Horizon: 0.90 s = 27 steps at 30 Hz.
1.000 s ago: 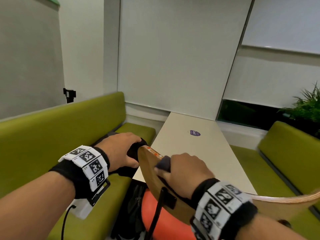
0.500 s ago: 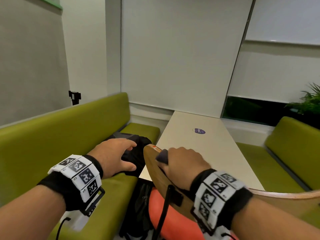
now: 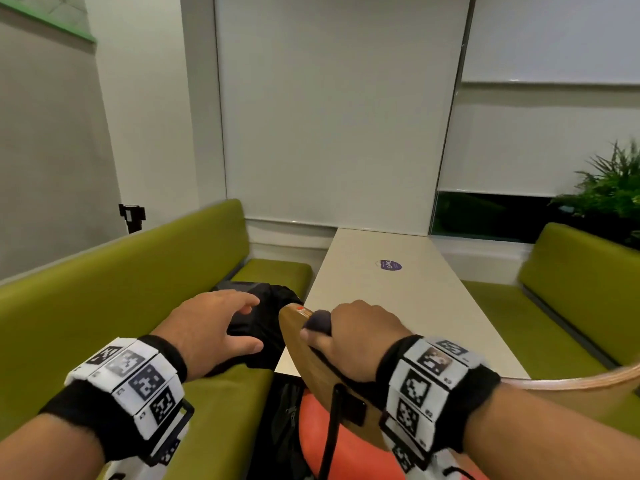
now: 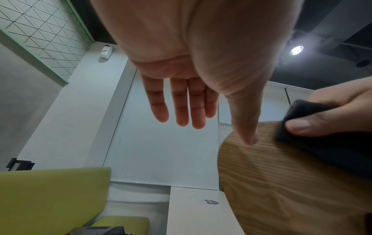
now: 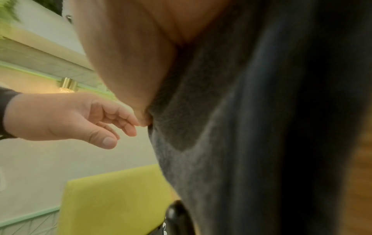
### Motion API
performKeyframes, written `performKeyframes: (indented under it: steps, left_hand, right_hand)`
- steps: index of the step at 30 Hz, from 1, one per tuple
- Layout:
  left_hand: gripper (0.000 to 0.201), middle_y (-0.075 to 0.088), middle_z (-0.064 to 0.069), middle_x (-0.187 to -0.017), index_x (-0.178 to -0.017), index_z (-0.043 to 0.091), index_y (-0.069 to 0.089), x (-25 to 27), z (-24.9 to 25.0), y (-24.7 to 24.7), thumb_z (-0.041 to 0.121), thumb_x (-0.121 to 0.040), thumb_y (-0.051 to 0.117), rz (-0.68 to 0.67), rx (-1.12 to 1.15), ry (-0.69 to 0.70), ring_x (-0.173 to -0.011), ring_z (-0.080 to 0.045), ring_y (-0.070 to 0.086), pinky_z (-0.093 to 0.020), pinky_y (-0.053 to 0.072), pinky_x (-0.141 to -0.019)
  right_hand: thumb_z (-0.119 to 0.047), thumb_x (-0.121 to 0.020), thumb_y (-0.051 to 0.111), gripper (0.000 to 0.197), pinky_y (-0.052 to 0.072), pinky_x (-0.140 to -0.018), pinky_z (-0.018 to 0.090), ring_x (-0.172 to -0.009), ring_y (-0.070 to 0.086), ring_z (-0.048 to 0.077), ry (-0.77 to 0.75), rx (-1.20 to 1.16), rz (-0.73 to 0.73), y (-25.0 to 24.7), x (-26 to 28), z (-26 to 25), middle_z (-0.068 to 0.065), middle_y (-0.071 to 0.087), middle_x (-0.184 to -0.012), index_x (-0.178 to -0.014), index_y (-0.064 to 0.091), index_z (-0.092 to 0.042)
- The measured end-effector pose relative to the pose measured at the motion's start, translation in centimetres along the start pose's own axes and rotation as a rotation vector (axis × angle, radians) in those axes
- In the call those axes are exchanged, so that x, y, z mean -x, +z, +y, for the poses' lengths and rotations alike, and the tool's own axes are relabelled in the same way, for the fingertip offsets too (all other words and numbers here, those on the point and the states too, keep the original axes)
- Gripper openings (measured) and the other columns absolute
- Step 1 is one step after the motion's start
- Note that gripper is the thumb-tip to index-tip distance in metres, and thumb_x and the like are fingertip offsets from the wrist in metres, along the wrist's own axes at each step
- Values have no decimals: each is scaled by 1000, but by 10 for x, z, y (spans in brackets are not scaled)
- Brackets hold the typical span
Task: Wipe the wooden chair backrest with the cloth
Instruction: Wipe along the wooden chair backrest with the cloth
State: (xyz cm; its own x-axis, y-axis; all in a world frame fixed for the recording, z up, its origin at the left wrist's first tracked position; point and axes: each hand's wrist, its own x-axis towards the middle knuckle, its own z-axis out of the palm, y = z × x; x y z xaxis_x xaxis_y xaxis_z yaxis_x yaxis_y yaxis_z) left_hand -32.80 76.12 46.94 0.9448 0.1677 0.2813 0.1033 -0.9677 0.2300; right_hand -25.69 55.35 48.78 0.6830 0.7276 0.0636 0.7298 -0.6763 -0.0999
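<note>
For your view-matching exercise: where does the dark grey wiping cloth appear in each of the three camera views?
Head: dark grey wiping cloth at centre, under the right hand.
Left wrist: cloth at right edge, under the thumb.
Right wrist: cloth fills centre and right.
Shared landmark: curved wooden chair backrest.

The chair backrest (image 3: 304, 362) stands at the table's (image 3: 398, 306) near edge; benches (image 3: 104, 306) flank the table's long edges, a bag (image 3: 256, 306) on the left one.
</note>
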Motion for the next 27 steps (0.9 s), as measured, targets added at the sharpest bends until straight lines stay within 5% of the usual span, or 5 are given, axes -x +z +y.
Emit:
performKeyframes:
  steps: [10,14,20,23,27]
  left_hand:
    - [63,59,11,-126,-133,29,47,8,-1,1,45,-77,70,40,-51,-101,-114,-12,55,-31,48,-93]
    - [62,58,11,-129,-135,29,45,15,-4,-3,44,-79,68,49,-60,-107,-116,-13,55,-33,48,-96]
    - [60,55,15,-130,-136,31,43,23,-11,-4,45,-82,65,57,-89,-115,-115,-10,55,-31,49,-93]
    - [58,56,15,-128,-135,32,42,23,-11,-5,44,-83,64,77,-101,-141,-115,-10,55,-31,50,-91]
    - [56,58,14,-126,-134,31,44,19,-2,-2,42,-83,64,70,-90,-158,-114,-12,56,-32,50,-91]
  right_hand:
    - [-12,-90,50,34,45,-80,39,-107,57,36,2,74,-1,11,-47,-34,10,55,-123,-124,53,-17]
    - [-17,-90,51,40,49,-83,43,-103,57,36,-110,46,76,13,-19,-16,8,54,-119,-129,41,-21]
    - [-43,-96,41,26,47,-75,34,-96,62,30,98,20,70,8,-18,-18,4,65,-108,-115,57,-37]
    - [-26,-95,45,26,38,-71,34,-100,62,32,145,27,116,17,-43,-36,8,65,-114,-115,61,-20]
    - [-7,-93,39,26,37,-68,39,-99,57,38,18,91,142,21,-33,-36,13,54,-115,-117,48,-11]
